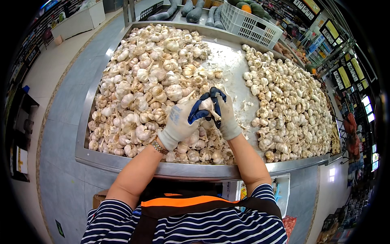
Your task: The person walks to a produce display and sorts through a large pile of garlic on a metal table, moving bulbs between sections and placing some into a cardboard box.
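A garlic bulb (207,105) with a short dry stem sits between my two gloved hands, above the front part of the metal bin (128,160). My left hand (185,117), in a white knit glove with blue-coated fingers, grips the bulb from the left. On the other side, the fingers of my right hand (225,109) close around the bulb and its stem; a glove of the same sort covers it. Below and left spreads a large heap of garlic bulbs (137,88), many with loose skins. A second heap of smaller bulbs (286,106) lies on the right.
Between the heaps, the bare metal surface (227,58) carries scraps of garlic skin. Behind the bin are wax gourds (195,13) and a white plastic crate (249,26) holding pumpkins (257,10). A white foam box (284,193) stands under the front edge, right of my body.
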Available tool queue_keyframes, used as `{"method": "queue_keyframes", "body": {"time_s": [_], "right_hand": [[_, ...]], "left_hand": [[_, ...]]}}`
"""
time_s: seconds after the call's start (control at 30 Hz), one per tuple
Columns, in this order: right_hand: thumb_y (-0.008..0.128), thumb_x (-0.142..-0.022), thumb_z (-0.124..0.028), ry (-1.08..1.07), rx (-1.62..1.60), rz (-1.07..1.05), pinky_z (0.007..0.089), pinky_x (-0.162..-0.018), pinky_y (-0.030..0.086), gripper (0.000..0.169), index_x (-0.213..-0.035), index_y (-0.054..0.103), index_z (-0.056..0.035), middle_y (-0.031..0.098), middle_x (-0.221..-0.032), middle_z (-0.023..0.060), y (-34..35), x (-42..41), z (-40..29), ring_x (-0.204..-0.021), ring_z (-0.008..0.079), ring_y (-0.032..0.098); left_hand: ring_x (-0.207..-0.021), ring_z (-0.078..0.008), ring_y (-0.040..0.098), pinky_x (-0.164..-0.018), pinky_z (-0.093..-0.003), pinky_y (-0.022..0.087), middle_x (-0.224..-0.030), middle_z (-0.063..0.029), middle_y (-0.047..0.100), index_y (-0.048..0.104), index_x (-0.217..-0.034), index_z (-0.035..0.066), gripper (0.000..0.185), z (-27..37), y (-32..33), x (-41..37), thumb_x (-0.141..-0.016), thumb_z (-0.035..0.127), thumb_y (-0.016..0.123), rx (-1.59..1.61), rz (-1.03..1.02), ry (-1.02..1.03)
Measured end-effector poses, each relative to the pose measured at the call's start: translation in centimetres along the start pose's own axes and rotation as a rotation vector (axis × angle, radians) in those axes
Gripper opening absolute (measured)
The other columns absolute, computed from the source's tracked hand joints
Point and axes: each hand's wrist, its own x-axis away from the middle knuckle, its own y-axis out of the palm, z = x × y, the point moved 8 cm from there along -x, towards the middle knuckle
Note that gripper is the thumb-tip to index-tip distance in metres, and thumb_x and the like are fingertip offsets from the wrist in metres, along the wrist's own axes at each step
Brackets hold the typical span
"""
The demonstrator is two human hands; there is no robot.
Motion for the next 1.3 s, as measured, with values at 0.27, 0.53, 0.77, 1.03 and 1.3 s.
{"method": "queue_keyframes", "body": {"time_s": [0.27,0.53,0.77,1.03,1.3], "right_hand": [[0.059,-0.093,-0.023,-0.007,0.034,-0.303,0.0263,-0.079,0.05,0.043,-0.13,0.06,-0.0002,0.068,-0.104,0.0071,1.8,0.5,-3.6,-0.091,0.0116,0.06],[0.061,-0.093,-0.02,-0.06,-0.083,-0.249,0.0289,-0.08,0.052,0.04,-0.127,0.06,0.0011,0.069,-0.102,0.0115,1.7,0.8,-1.8,-0.094,0.0191,0.064],[0.073,-0.08,-0.009,-0.349,0.401,-0.097,0.0421,-0.094,0.053,0.058,-0.134,0.054,0.0026,0.062,-0.126,0.0208,0.6,0.1,1.4,-0.107,0.0374,0.064],[0.074,-0.082,-0.012,-0.504,0.653,-0.097,0.0433,-0.099,0.05,0.06,-0.135,0.052,0.0031,0.062,-0.126,0.0207,1.1,0.9,0.3,-0.117,0.0387,0.059],[0.072,-0.084,-0.009,-0.682,0.663,-0.057,0.0416,-0.089,0.053,0.054,-0.133,0.051,-0.0013,0.065,-0.115,0.0173,1.9,2.1,-2.4,-0.101,0.0373,0.064]], "left_hand": [[-0.084,-0.0338,0.069,-0.076,-0.0389,0.053,-0.094,-0.0204,0.07,0.063,-0.116,-0.003,0.034,-1.0,-1.2,-0.5,-0.088,0.015,0.065,0.028,0.086,0.073],[-0.081,-0.0242,0.068,-0.073,-0.0349,0.052,-0.09,-0.0152,0.071,0.066,-0.107,-0.002,0.021,-2.1,-0.2,0.0,-0.092,0.013,0.066,0.285,0.021,-0.13],[-0.075,-0.0275,0.067,-0.069,-0.0342,0.052,-0.087,-0.0148,0.069,0.064,-0.114,-0.002,0.03,-0.4,0.4,0.7,-0.087,0.01,0.07,0.205,0.169,-0.014],[-0.083,-0.0105,0.065,-0.075,-0.0275,0.053,-0.094,-0.0102,0.073,0.06,-0.131,-0.003,0.042,-0.5,0.6,0.7,-0.094,0.016,0.069,0.217,0.09,-0.028],[-0.075,-0.0109,0.06,-0.07,-0.0276,0.051,-0.084,-0.0067,0.069,0.065,-0.117,-0.003,0.034,0.6,-0.5,0.0,-0.093,0.02,0.071,0.212,0.081,0.025]]}}
